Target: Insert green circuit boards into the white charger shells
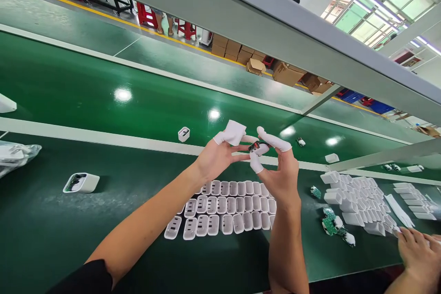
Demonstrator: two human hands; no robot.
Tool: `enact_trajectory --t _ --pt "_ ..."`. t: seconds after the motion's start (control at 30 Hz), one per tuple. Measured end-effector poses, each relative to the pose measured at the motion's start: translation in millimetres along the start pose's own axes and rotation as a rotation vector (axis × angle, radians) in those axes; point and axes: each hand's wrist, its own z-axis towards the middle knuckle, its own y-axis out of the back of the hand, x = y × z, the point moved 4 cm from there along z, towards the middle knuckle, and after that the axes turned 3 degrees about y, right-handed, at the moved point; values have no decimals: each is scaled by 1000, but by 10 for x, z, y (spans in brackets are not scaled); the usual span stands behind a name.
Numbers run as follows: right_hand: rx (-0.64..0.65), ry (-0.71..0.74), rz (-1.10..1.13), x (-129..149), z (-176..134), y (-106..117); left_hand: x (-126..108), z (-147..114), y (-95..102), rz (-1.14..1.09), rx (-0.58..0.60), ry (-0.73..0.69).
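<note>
My left hand (222, 149) grips a white plastic housing (236, 131) between a thumb in a white finger cot and its fingers. My right hand (281, 167), also in white finger cots, pinches a small dark circuit board (255, 148) with a reddish part. The board is close to the left fingertips; whether they touch it I cannot tell. Below the hands, open white housings (227, 224) stand in three rows on the dark green table (144, 257), partly hidden by the forearms. To the left lies a white housing (87, 183) with parts inside.
A green conveyor belt (155, 96) carries a filled housing (183, 134) and a small board (301, 141). Green circuit boards (330, 226) and stacked housings (360, 197) lie right, near another person's hand (418, 250). A grey beam (241, 27) crosses overhead. A plastic bag (20, 156) lies far left.
</note>
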Motion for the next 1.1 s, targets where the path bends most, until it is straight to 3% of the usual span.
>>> enact_trajectory --t 0.17,0.37,0.57,0.7,0.77,0.87,1.0,1.1 --pt "39 43 -139 88 50 68 49 -22 -52 -15 4 -9" --pt "-88 -169 124 -77 25 125 28 -74 -151 -18 -56 -111" --pt "122 -198 331 -137 25 139 -1 -126 -187 -44 74 57" --pt "46 -204 366 -148 38 186 -5 -145 -199 -9 165 88" --pt "-52 -184 357 -145 49 210 -8 -156 -201 115 213 3" --pt "-252 -168 378 -146 52 203 -5 -186 -160 407 206 -286" --pt "-479 -258 411 -157 5 84 99 -228 -127 741 254 -620" --pt "-542 -289 418 -117 -25 6 165 -228 -124 866 277 -787"
